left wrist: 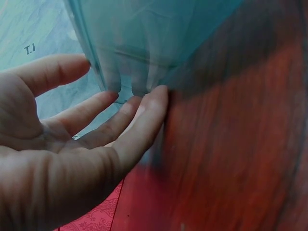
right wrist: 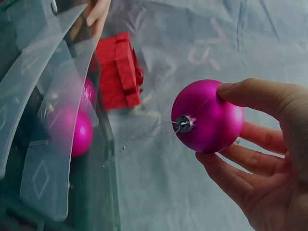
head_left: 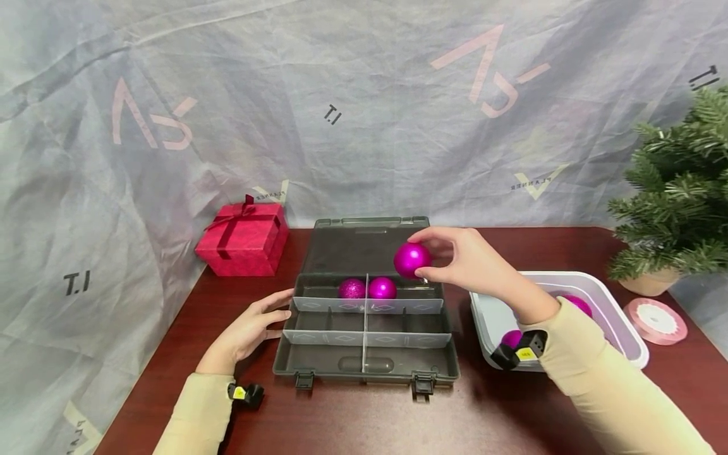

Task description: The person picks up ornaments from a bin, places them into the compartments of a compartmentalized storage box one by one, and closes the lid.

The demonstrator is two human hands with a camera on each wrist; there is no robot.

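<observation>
Between thumb and fingers my right hand (head_left: 469, 256) pinches a shiny magenta Christmas ball (head_left: 412, 260), held above the back right part of a dark see-through compartment box (head_left: 318, 361). A silver cap and thin string show on this ball (right wrist: 208, 116) in the right wrist view. In the box's back row lie a glittery magenta ball (head_left: 352, 289) and a smooth magenta ball (head_left: 383, 289), parted by a divider. The box's lid (head_left: 364, 249) lies back, open. My left hand (head_left: 250, 328) rests its straight fingertips against the box's left side (left wrist: 139, 53).
Right of the box, a white tub (head_left: 617, 309) holds more magenta balls, partly hidden by my right arm. A pink ribbon roll (head_left: 655, 320) and a potted artificial fir (head_left: 682, 208) stand farther right. A red gift box (head_left: 244, 243) sits at the back left.
</observation>
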